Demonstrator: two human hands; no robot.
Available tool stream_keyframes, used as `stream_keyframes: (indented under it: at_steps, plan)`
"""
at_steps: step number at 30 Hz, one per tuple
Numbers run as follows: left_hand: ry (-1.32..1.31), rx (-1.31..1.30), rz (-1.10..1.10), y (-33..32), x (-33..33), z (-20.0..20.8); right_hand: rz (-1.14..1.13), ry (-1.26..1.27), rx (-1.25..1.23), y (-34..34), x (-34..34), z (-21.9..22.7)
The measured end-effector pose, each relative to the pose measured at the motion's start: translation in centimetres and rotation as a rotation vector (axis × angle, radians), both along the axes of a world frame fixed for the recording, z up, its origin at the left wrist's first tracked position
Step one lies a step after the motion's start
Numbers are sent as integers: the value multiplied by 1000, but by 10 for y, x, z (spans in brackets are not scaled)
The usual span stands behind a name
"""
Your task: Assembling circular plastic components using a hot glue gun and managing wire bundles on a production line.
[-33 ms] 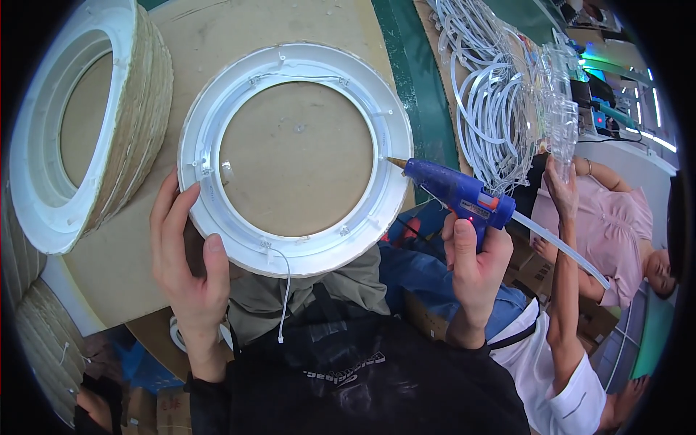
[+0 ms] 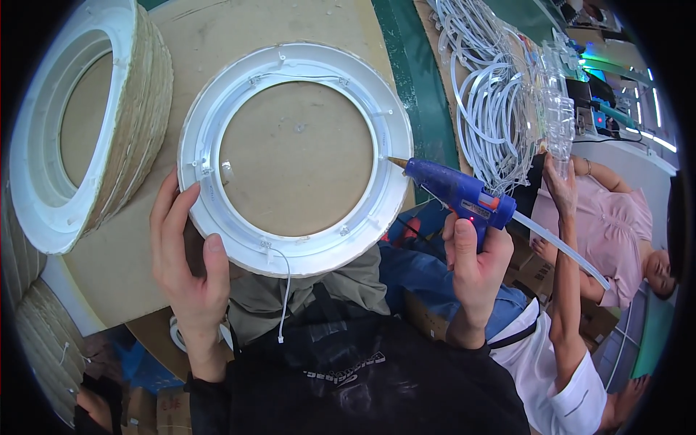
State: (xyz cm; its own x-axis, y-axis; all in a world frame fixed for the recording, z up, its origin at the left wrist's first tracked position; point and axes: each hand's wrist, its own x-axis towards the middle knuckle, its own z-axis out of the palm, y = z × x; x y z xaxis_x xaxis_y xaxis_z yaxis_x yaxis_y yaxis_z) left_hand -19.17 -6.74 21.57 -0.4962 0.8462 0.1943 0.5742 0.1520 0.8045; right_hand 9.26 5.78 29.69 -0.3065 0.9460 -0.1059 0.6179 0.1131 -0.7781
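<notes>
A round white ring-shaped frame lies in front of me, with clear strip and small clips along its inner channel. From its lower part a thin white cable with a small plug hangs over the near edge. My left hand holds the ring's left rim, thumb apart from the fingers. Wrapped round the handle of a blue glue gun is my right hand. The gun's nozzle points left over the ring's right side; whether it touches cannot be told. A translucent glue stick sticks out of the gun's back.
Similar white rings stand stacked at the left on the brown board. A large bundle of clear tubing lies far right. One co-worker's hand holds clear plastic pieces; another person in pink is beyond. Cardboard boxes stand at right.
The co-worker's hand and the clear plastic pieces have shifted slightly to the left. My hands, the ring and the glue gun have not visibly moved.
</notes>
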Motion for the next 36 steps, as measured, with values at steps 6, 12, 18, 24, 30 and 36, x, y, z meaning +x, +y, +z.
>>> stream_keyframes:
  at_steps: [6,12,18,24,30,36]
  plan:
    - [7,-3,-2,1,0,1,-28,2,25,0,-2,0]
    - [-1,-4,-1,0,-1,1,-56,-38,57,-2,-7,2]
    - [1,1,-9,1,-1,0,-62,-85,88,-3,-8,5]
    - [-4,14,-11,1,-1,0,-81,-54,131,-5,-20,18]
    - [-43,3,-23,-2,-2,1,98,96,86,35,-27,11]
    - [-67,1,-36,-3,-2,1,135,71,119,61,-53,-4]
